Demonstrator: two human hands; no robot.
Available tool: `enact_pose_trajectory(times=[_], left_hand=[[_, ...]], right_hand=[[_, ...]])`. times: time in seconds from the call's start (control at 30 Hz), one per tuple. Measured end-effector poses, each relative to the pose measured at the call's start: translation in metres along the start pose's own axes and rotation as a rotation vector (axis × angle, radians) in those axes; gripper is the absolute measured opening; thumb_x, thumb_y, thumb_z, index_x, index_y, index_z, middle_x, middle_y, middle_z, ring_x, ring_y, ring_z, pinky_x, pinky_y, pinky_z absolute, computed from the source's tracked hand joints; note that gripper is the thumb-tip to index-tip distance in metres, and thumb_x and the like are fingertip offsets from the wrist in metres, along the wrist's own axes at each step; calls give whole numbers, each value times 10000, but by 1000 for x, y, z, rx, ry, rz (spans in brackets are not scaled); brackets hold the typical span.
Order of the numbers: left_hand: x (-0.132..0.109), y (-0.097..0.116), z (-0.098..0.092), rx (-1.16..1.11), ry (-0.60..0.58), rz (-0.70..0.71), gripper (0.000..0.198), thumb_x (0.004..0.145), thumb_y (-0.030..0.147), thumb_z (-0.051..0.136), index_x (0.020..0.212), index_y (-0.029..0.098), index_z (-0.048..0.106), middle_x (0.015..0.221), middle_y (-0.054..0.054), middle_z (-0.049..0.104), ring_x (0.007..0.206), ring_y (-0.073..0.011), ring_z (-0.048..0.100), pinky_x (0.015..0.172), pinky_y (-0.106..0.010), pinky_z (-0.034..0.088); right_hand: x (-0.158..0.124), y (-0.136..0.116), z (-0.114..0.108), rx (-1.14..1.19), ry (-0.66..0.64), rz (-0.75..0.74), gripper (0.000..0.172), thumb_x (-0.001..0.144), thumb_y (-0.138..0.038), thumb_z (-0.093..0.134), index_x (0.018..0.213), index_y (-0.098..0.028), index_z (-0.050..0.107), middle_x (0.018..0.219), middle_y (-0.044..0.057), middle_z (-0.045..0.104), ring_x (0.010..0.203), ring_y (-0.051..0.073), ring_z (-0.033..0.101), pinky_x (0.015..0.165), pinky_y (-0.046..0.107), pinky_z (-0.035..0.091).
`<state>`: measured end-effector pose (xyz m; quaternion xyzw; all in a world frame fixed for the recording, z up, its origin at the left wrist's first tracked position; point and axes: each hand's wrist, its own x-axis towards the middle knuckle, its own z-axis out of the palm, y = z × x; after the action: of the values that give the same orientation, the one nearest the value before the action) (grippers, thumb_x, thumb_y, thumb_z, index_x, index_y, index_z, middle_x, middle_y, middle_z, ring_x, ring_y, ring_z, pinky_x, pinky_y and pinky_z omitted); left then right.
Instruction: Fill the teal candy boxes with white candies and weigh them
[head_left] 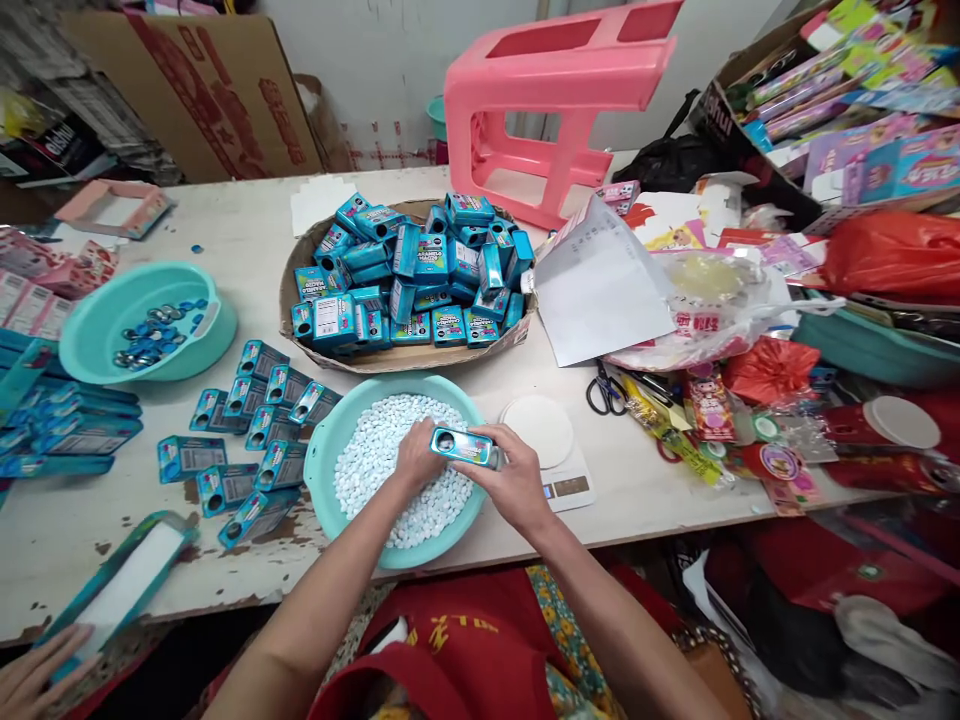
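My right hand [517, 480] grips a small blue candy tin [469, 447], held tilted above a turquoise basin [319, 470]. A round dark opening shows at the tin's left end. Close against that end is my left hand [418, 455], its fingers curled; whatever they hold is hidden. Many small pale candies [375, 430] fill the basin beneath both hands. Several more blue tins [281, 465] lie on the table left of the basin. Behind it, a cut-down cardboard box [337, 362] is heaped with similar blue tins [431, 255].
A white scale [581, 485], scissors [606, 390] and loose packets lie rightward. A second turquoise basin [217, 330] holds small shiny pieces. A pink stool [555, 60] lies sideways at the back. Another person's hand [45, 665] touches a long blue-edged carton [127, 580] at lower left.
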<state>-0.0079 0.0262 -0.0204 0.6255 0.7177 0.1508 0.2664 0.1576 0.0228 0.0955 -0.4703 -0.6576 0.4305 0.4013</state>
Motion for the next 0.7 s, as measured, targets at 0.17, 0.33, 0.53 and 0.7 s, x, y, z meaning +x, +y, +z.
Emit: enact_pose_trajectory(times=[0.17, 0.33, 0.53, 0.7], left_hand=[[-20, -20, -30, -453, 224, -247, 225, 747, 373, 597, 636, 186, 538, 621, -7, 510, 597, -157, 497, 581, -257, 370], [-35, 14, -71, -1321, 345, -363, 240, 724, 379, 634, 692, 185, 496, 576, 34, 468, 454, -92, 424, 418, -197, 302], [-36, 44, -86, -1556, 503, -232, 162, 715, 264, 636, 682, 171, 507, 653, 25, 525, 574, -100, 536, 567, -228, 465], [-27, 46, -84, -1532, 570, -305, 257, 728, 353, 658, 667, 167, 491, 600, 35, 513, 518, -89, 518, 558, -231, 467]], right_hand=[[-2, 15, 14, -72, -10, 7, 318, 712, -318, 751, 990, -228, 625, 953, 42, 650, 906, 207, 617, 806, 334, 495], [-5, 25, 36, -167, -65, 7, 315, 703, -308, 749, 980, -221, 625, 954, 49, 654, 918, 219, 613, 805, 340, 481], [-6, 12, 51, -266, -125, 1, 298, 687, -278, 754, 948, -216, 624, 919, 34, 663, 906, 216, 606, 803, 336, 440], [-1, 1, 47, -353, -145, 7, 272, 672, -287, 758, 905, -228, 631, 907, 25, 664, 915, 226, 590, 801, 343, 410]])
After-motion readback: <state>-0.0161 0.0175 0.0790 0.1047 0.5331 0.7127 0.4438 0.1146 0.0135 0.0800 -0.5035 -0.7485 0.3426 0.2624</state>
